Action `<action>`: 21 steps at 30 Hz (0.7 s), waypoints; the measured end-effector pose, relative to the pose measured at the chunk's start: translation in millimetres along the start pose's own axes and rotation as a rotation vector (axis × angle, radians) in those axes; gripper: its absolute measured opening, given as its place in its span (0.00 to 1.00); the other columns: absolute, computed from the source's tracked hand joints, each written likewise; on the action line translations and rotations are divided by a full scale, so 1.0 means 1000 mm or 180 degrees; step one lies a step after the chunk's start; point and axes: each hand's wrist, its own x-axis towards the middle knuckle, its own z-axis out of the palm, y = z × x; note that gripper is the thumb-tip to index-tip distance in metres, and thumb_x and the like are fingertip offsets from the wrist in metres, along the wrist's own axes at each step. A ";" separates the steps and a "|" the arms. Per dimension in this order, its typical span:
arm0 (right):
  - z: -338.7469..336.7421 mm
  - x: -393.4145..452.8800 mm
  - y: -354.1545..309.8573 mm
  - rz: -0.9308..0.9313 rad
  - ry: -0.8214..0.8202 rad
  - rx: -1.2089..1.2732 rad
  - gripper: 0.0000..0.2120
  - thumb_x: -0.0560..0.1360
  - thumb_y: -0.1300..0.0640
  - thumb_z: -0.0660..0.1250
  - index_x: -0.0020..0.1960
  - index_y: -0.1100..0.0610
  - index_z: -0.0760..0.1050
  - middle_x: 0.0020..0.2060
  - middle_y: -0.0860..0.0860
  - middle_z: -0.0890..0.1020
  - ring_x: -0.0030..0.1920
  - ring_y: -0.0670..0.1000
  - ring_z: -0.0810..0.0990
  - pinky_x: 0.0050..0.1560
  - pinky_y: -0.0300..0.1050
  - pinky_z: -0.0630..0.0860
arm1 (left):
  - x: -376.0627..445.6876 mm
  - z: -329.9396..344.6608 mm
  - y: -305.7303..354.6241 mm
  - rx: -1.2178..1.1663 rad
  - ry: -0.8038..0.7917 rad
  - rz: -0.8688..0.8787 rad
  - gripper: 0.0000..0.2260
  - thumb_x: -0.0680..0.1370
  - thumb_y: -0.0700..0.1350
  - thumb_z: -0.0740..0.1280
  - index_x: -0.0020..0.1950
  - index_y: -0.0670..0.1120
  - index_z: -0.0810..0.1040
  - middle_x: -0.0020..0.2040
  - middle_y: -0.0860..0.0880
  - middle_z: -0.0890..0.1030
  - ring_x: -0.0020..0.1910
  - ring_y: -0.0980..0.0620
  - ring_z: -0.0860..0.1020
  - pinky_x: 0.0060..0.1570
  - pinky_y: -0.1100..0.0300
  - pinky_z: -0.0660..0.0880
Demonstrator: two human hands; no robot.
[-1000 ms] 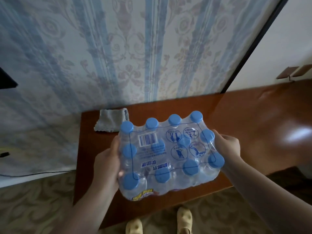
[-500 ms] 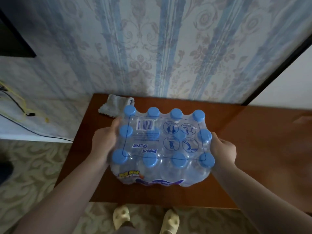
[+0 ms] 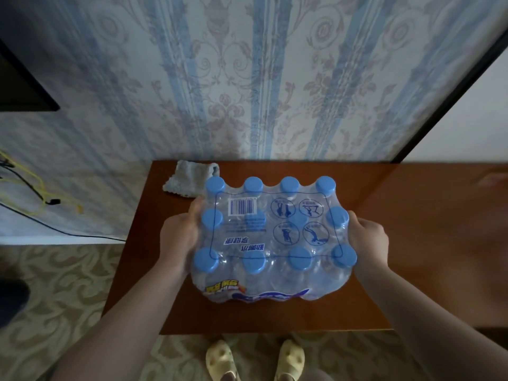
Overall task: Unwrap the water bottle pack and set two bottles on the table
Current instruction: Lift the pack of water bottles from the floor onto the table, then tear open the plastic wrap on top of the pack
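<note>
A shrink-wrapped water bottle pack [image 3: 275, 237] with several blue caps sits over the middle of the brown wooden table [image 3: 412, 243]; whether its base touches the wood I cannot tell. The clear film is whole, with a barcode and printed symbols on top. My left hand [image 3: 180, 239] grips the pack's left side, thumb over the top edge. My right hand [image 3: 368, 239] clasps its right side. The fingers of both hands are partly hidden behind the pack.
A grey folded cloth [image 3: 189, 178] lies at the table's back left corner, just behind the pack. The patterned wall stands right behind the table. Cables [image 3: 30, 193] hang at the left. My feet in pale slippers [image 3: 255, 361] stand at the table's front edge.
The pack has levelled out from a tilt and come lower over the table, still held on both sides. The view has swung down and squared to the table.
</note>
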 end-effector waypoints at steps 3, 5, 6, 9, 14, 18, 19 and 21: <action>0.005 -0.005 0.001 0.0263 0.0027 0.0119 0.20 0.72 0.50 0.59 0.24 0.54 0.59 0.21 0.49 0.64 0.25 0.49 0.60 0.28 0.43 0.60 | 0.006 -0.003 0.002 0.0140 -0.0001 -0.0033 0.32 0.74 0.63 0.65 0.46 0.30 0.79 0.39 0.39 0.79 0.39 0.43 0.77 0.50 0.40 0.75; 0.010 -0.010 0.004 0.0363 0.0020 0.0199 0.19 0.72 0.50 0.58 0.25 0.53 0.59 0.22 0.49 0.64 0.26 0.49 0.61 0.29 0.44 0.61 | 0.012 -0.005 0.005 0.0243 -0.0001 0.0049 0.31 0.75 0.61 0.65 0.46 0.30 0.79 0.39 0.38 0.79 0.40 0.42 0.77 0.51 0.40 0.75; 0.013 -0.013 0.006 0.0382 0.0021 0.0241 0.19 0.72 0.50 0.58 0.25 0.53 0.59 0.22 0.49 0.64 0.26 0.49 0.60 0.29 0.45 0.60 | 0.016 -0.007 0.006 0.0247 0.0016 0.0082 0.30 0.75 0.60 0.65 0.45 0.30 0.79 0.39 0.38 0.78 0.40 0.42 0.76 0.51 0.40 0.74; 0.023 -0.018 0.006 0.0351 -0.0021 0.0344 0.18 0.71 0.51 0.58 0.25 0.53 0.59 0.23 0.49 0.64 0.26 0.49 0.60 0.29 0.45 0.59 | 0.023 -0.016 0.004 0.0250 0.0077 0.0124 0.25 0.76 0.59 0.65 0.40 0.35 0.79 0.36 0.41 0.77 0.39 0.43 0.75 0.43 0.47 0.73; 0.031 -0.010 -0.008 0.0138 -0.0146 0.0303 0.20 0.72 0.51 0.59 0.24 0.54 0.58 0.22 0.49 0.63 0.25 0.49 0.59 0.29 0.45 0.59 | 0.021 -0.022 -0.002 0.0137 0.0292 -0.0060 0.23 0.73 0.63 0.66 0.35 0.43 0.75 0.32 0.46 0.76 0.32 0.48 0.74 0.32 0.55 0.68; 0.030 -0.003 -0.008 -0.0165 -0.0176 0.0085 0.20 0.73 0.53 0.58 0.24 0.55 0.59 0.20 0.47 0.62 0.23 0.47 0.58 0.26 0.42 0.58 | 0.018 -0.021 -0.002 0.0066 0.0308 -0.0060 0.27 0.70 0.65 0.66 0.38 0.40 0.78 0.35 0.44 0.79 0.35 0.45 0.76 0.36 0.52 0.71; 0.027 -0.001 -0.007 -0.0384 -0.0222 -0.0139 0.20 0.73 0.54 0.58 0.24 0.55 0.59 0.20 0.48 0.63 0.23 0.47 0.59 0.26 0.42 0.58 | 0.017 -0.021 -0.002 0.0147 0.0279 0.0005 0.27 0.71 0.65 0.65 0.38 0.39 0.78 0.35 0.43 0.79 0.35 0.45 0.76 0.37 0.51 0.71; 0.019 0.003 -0.008 -0.0924 -0.0346 -0.0683 0.20 0.75 0.54 0.56 0.25 0.57 0.62 0.20 0.49 0.66 0.24 0.49 0.62 0.26 0.43 0.60 | 0.017 -0.025 0.000 0.0474 0.0161 0.0212 0.28 0.74 0.65 0.61 0.36 0.39 0.77 0.33 0.43 0.78 0.35 0.45 0.76 0.37 0.52 0.69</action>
